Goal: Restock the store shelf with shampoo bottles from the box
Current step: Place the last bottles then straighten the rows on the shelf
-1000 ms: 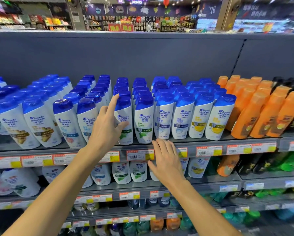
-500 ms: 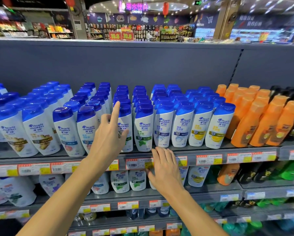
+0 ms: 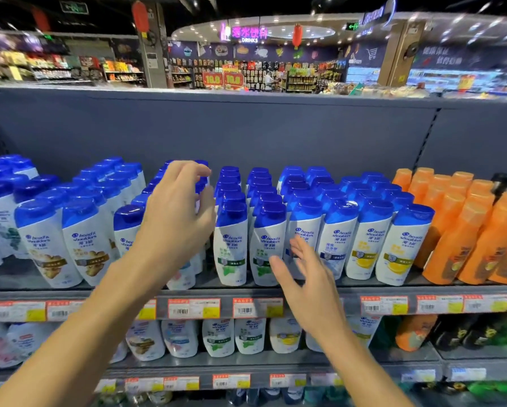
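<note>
Reaching up at ten o'clock, the left hand (image 3: 177,218) hangs loosely curled over the blue caps of the shampoo bottles (image 3: 231,242) on the shelf (image 3: 319,289), holding nothing; the right hand (image 3: 308,277), at six o'clock, spreads flat and blurred before the front row, empty.

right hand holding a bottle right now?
No, the right hand is spread open with straight fingers in front of the white shampoo bottles, gripping none.

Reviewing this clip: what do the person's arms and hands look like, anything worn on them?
Both forearms are bare up to the frame edge, no sleeves in view. The left hand and right hand wear no gloves, and no rings, watch or bracelet show. The right hand's fingers are motion-blurred.
</note>
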The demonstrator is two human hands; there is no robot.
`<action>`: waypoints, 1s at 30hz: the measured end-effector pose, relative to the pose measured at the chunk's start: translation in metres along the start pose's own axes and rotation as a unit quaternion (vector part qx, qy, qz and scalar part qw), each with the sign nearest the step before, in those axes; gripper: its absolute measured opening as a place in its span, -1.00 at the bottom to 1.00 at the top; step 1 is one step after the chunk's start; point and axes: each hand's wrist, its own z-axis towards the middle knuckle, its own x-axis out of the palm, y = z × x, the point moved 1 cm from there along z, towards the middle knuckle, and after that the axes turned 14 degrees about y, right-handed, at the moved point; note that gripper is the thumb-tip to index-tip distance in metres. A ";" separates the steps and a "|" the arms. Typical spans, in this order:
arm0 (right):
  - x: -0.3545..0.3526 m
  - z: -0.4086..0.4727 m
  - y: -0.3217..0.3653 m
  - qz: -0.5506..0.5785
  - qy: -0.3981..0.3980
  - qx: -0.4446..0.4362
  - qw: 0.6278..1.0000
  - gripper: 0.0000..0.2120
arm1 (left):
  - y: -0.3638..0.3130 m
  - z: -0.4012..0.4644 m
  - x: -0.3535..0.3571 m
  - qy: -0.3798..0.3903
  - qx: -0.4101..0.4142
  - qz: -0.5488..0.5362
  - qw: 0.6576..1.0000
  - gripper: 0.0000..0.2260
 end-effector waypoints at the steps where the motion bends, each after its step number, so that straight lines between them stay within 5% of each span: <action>1: -0.001 0.005 0.008 0.011 -0.013 -0.004 1.000 -0.21 | 0.000 0.011 -0.004 -0.003 0.003 -0.001 1.000 -0.79; 9: -0.014 0.017 0.051 -0.106 -0.098 -0.051 0.988 -0.51 | 0.016 0.072 -0.003 0.169 -0.017 0.111 0.979 -0.77; 12: -0.047 0.060 0.086 -0.133 -0.143 -0.126 0.973 -0.79 | 0.018 0.083 -0.002 0.202 0.004 0.139 0.969 -0.77; 14: -0.067 0.099 0.105 -0.209 -0.096 -0.100 0.968 -0.83 | 0.019 0.093 0.001 0.238 -0.008 0.163 0.958 -0.77; 20: -0.080 0.170 0.118 -0.370 0.208 0.016 0.905 -0.81 | 0.024 0.126 0.015 0.361 0.016 0.233 0.903 -0.74; 24: -0.080 0.183 0.111 -0.403 0.268 0.016 0.875 -0.85 | 0.028 0.132 0.023 0.381 0.042 0.212 0.899 -0.79; 30: -0.081 0.194 0.098 -0.353 0.297 -0.016 0.887 -0.88 | 0.037 0.134 0.024 0.375 0.064 0.176 0.908 -0.85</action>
